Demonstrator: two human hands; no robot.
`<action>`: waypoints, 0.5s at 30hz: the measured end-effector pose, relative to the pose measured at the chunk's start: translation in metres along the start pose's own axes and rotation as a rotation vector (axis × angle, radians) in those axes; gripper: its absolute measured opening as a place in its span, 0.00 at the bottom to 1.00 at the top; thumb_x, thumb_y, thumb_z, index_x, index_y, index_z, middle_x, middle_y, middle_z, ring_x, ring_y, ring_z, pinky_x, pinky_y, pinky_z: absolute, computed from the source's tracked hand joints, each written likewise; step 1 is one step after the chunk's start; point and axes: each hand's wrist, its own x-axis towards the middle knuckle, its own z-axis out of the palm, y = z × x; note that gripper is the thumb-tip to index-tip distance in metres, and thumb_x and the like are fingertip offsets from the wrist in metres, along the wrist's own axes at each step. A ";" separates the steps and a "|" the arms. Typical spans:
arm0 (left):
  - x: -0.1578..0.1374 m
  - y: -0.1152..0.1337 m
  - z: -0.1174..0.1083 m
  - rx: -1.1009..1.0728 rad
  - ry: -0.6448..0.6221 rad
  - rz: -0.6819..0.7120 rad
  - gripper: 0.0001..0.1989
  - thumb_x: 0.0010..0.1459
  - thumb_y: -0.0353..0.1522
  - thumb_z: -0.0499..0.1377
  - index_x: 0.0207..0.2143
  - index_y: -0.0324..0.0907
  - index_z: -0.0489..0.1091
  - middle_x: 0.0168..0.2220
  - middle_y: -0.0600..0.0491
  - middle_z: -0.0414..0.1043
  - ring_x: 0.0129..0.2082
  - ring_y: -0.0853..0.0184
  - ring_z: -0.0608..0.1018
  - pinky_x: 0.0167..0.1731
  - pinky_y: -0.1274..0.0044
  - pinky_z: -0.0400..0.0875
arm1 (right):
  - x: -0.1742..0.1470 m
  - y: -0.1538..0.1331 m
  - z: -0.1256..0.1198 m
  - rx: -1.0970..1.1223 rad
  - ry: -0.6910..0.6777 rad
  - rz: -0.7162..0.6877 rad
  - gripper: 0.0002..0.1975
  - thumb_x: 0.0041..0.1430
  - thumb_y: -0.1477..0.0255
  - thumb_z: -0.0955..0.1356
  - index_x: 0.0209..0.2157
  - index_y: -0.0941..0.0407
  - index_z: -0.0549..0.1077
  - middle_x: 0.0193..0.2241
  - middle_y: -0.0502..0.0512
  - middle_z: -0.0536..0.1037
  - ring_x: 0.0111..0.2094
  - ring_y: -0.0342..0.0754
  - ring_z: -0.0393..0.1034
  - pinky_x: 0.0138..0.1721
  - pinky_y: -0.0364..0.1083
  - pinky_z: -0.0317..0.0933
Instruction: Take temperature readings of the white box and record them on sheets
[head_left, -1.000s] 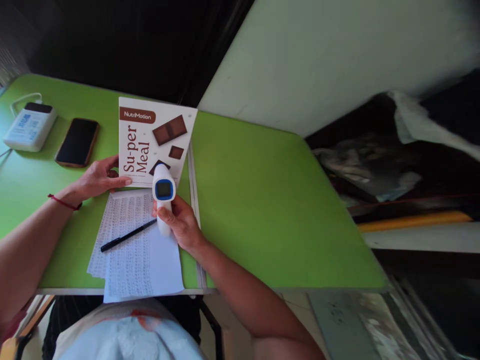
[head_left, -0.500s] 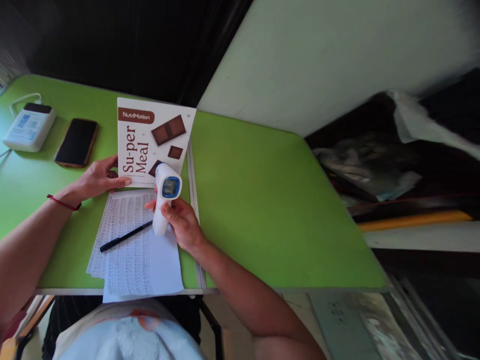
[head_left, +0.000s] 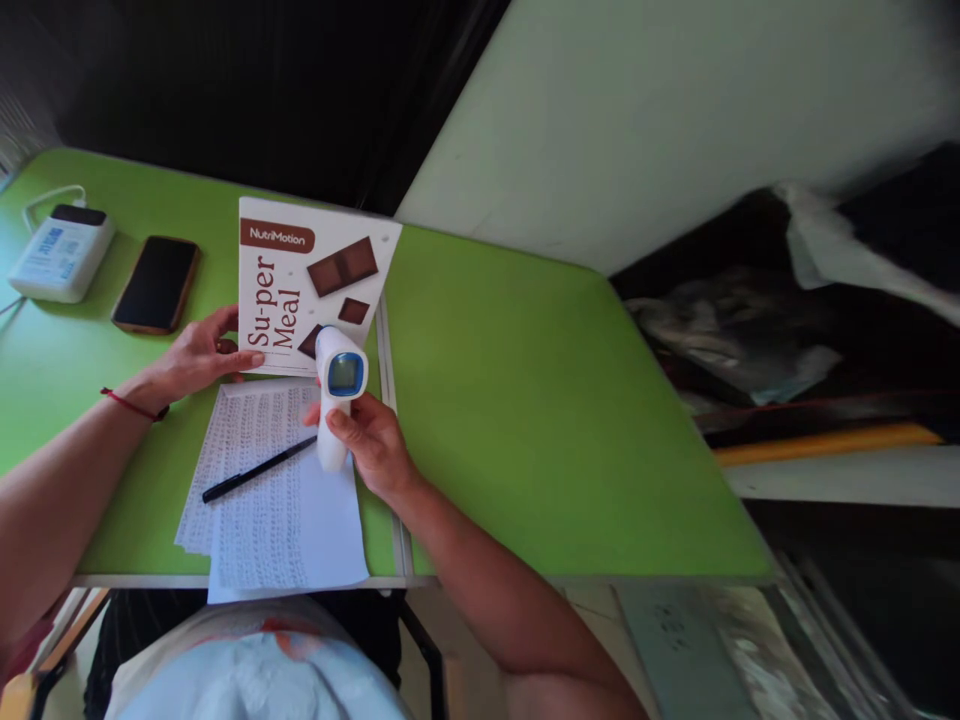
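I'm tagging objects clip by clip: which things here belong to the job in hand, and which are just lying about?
In hand:
- handheld infrared thermometer, in the right hand
- NutriMotion Su-per Meal box, gripped by the left hand

Apparently lying about:
- black pen
- written sheets under it
- smartphone
- white cabled device

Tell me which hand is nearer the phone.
Left. The left hand, on the box, is just in front and to the right of the phone; the right hand is farther right, around the thermometer.
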 end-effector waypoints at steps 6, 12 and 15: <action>0.004 -0.010 -0.008 0.067 0.141 0.094 0.40 0.48 0.43 0.74 0.60 0.40 0.67 0.60 0.39 0.72 0.47 0.55 0.82 0.35 0.73 0.82 | 0.003 -0.020 -0.039 -0.249 0.158 -0.048 0.20 0.49 0.52 0.76 0.37 0.52 0.79 0.32 0.53 0.82 0.29 0.47 0.71 0.31 0.49 0.67; 0.006 -0.012 -0.017 0.301 0.187 0.125 0.38 0.51 0.47 0.71 0.59 0.40 0.68 0.54 0.43 0.77 0.45 0.57 0.82 0.36 0.74 0.79 | 0.012 -0.015 -0.071 -0.764 0.292 0.093 0.24 0.50 0.54 0.75 0.42 0.57 0.80 0.36 0.60 0.81 0.34 0.53 0.72 0.34 0.52 0.66; 0.005 -0.008 -0.018 0.510 0.175 0.065 0.34 0.53 0.43 0.69 0.59 0.41 0.67 0.48 0.47 0.79 0.35 0.61 0.82 0.33 0.74 0.77 | 0.016 0.000 -0.076 -0.982 0.323 0.123 0.20 0.53 0.57 0.75 0.41 0.58 0.80 0.37 0.62 0.80 0.37 0.55 0.72 0.33 0.52 0.66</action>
